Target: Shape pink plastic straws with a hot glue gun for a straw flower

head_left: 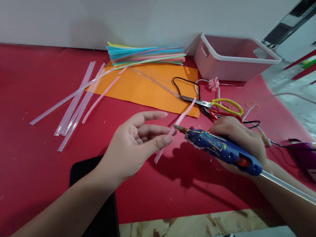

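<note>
Left hand (134, 145): fingers (162, 142) pinching pink pipe cleaner (187, 112), nearside of orange sheet (144, 90), far end overlapping sheet in view; long axis slanting near-left to far-right. Right hand (240, 136): fingers wrapped round blue glue gun (216, 146), right-nearside of sheet; nozzle (181, 129) at pipe cleaner, contact unclear.

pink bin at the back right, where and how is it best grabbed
Probably by the cut-out slot in the left end wall of the pink bin, coming from the left: it sits just under the rim, so fingers could hook through. A second hand could use the right-end slot.
</note>
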`<state>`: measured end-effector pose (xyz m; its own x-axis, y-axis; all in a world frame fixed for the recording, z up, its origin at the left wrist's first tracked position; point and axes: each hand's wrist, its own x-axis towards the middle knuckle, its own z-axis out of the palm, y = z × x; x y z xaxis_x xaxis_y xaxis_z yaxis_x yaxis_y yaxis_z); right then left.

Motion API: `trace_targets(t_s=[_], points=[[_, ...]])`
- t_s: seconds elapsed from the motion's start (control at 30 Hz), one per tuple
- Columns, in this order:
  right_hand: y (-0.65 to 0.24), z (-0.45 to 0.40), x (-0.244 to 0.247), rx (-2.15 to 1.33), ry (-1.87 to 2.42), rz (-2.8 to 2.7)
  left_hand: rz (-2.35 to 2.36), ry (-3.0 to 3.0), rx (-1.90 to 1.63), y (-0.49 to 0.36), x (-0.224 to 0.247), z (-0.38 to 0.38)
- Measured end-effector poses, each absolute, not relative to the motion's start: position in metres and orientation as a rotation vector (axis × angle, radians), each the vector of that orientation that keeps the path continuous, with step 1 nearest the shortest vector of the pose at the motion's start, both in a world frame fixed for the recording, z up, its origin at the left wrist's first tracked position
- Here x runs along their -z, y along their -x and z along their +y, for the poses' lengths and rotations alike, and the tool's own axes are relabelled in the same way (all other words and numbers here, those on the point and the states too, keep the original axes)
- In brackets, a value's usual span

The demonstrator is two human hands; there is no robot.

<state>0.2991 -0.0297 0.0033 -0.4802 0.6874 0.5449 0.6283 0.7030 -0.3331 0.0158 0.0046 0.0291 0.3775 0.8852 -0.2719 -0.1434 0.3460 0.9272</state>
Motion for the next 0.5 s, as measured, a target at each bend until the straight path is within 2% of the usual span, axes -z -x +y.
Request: trace_targets(t_s=[0.5], points=[[-0.2976,-0.0303,-0.0071,-0.127,1.067,-2.235,1.001,-1.054,-0.763,-0.0138,-0.0292,0.004]])
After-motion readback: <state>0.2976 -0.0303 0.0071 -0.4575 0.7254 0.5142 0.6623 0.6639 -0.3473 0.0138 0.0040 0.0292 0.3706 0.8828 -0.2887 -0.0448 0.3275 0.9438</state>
